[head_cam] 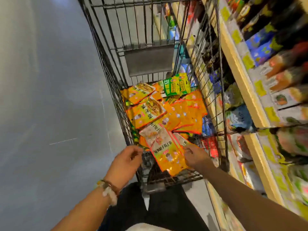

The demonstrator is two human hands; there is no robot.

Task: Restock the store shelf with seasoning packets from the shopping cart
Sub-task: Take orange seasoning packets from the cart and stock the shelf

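Observation:
A wire shopping cart (pixel 116 67) stands in front of me with several orange seasoning packets (pixel 181 114) piled in its basket and green packets (pixel 177 85) at the far end. My right hand (pixel 195 157) pinches the right edge of an orange-and-white packet (pixel 166 154) lifted at the cart's near end. My left hand (pixel 128 160) hovers just left of that packet, fingers curled near its edge; I cannot tell whether it touches. The store shelf (pixel 241 77) runs along the right, blurred.
Shelf tiers on the right hold blurred bottles, boxes and bags (pixel 283 74) with yellow price tags. Grey floor (pixel 41 97) stretches to the left of the cart. A beaded bracelet (pixel 108 189) sits on my left wrist. My dark trousers show below.

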